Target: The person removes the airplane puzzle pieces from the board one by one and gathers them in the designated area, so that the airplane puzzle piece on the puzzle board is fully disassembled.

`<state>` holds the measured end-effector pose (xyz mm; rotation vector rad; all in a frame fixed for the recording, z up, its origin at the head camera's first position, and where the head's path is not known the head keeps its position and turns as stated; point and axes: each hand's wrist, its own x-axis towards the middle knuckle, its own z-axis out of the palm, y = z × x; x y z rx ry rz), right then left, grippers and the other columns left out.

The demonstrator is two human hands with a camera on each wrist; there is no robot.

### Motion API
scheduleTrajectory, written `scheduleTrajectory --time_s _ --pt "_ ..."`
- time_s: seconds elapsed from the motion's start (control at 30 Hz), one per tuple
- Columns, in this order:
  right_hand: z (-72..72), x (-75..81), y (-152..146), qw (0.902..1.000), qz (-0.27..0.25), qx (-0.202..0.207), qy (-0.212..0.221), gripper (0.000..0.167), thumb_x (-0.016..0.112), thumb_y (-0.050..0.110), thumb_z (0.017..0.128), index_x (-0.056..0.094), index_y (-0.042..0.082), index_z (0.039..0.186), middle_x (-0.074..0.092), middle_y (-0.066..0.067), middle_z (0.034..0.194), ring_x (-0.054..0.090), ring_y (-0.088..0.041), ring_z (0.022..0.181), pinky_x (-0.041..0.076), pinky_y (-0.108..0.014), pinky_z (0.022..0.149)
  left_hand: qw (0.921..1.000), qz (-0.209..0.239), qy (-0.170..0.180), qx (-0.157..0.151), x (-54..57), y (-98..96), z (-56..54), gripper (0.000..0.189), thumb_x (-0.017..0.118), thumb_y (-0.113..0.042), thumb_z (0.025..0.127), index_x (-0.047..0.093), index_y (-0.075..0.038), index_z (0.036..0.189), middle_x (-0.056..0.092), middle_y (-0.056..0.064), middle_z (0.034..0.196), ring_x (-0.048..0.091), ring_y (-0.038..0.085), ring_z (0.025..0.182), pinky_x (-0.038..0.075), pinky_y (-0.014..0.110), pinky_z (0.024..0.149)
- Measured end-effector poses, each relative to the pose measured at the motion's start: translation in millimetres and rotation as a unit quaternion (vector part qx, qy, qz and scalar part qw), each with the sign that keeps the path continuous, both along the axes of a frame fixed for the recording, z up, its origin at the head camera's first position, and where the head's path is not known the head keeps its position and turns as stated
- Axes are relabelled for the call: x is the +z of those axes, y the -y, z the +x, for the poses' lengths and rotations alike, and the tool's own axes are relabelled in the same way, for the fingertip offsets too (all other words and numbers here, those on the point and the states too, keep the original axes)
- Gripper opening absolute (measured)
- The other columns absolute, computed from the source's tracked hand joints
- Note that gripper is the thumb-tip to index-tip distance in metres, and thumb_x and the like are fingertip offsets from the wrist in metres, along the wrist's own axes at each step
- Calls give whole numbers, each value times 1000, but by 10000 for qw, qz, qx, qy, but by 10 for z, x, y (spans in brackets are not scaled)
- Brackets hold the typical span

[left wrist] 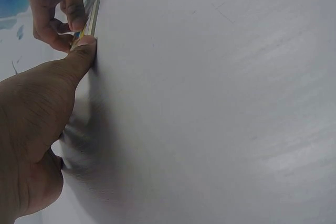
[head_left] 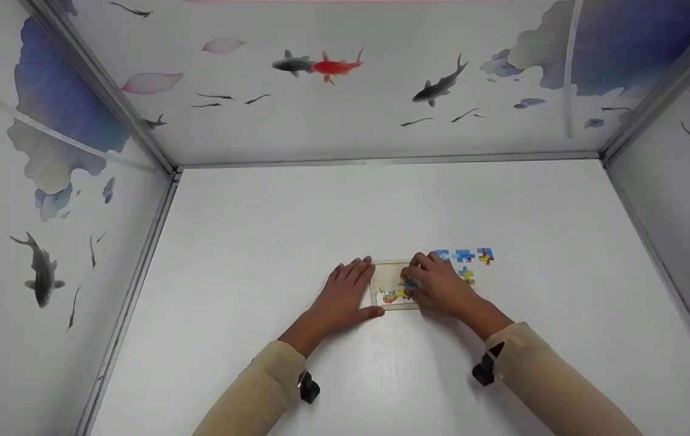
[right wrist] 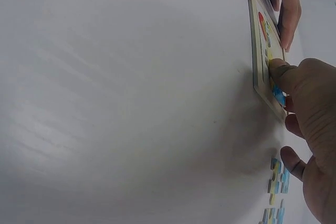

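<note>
A shallow wooden puzzle tray [head_left: 390, 274] lies on the white table, with pieces [head_left: 389, 296] showing red, yellow and white fitted along its near side. My left hand [head_left: 345, 293] rests along the tray's left edge with straight fingers, its thumb on the near left corner. Over the right part of the tray, my right hand [head_left: 444, 289] bends its fingers and pinches a blue puzzle piece [head_left: 411, 283]. In the right wrist view, the right thumb [right wrist: 283, 77] sits right at the blue and yellow pieces. The right hand covers much of the tray's right side.
Several loose puzzle pieces [head_left: 463, 255] in blue, yellow and red lie just right of the tray, partly behind the right hand. White panels with painted fish [head_left: 435, 88] stand around the table at the back and sides.
</note>
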<state>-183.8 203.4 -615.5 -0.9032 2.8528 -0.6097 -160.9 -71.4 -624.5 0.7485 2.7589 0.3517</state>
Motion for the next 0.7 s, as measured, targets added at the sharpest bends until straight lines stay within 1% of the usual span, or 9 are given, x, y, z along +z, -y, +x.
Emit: scheduleTrajectory --time_s 0.2,0.4,0.7 --pt "9 0 3 10000 -19 -18 -13 27 82 24 103 77 18 129 60 -3 126 53 -26 113 54 -60 97 10000 -10 -35 1 -10 -5 -4 101 55 -74 105 21 -13 178 15 3 185 15 25 171 17 51 136" --pt "11 2 2 9999 -62 83 -125 27 82 16 102 78 17 129 59 -4 125 52 -26 113 53 -57 95 10000 42 -48 36 -24 -10 0 101 57 -74 105 23 -12 177 16 3 185 15 25 170 17 52 136" --pt "8 26 14 9998 -1 106 -137 27 83 16 101 77 17 128 59 -4 126 52 -26 115 53 -57 98 9999 77 -82 -6 -15 -2 -4 100 56 -73 105 23 -11 177 18 4 185 17 26 170 19 52 136"
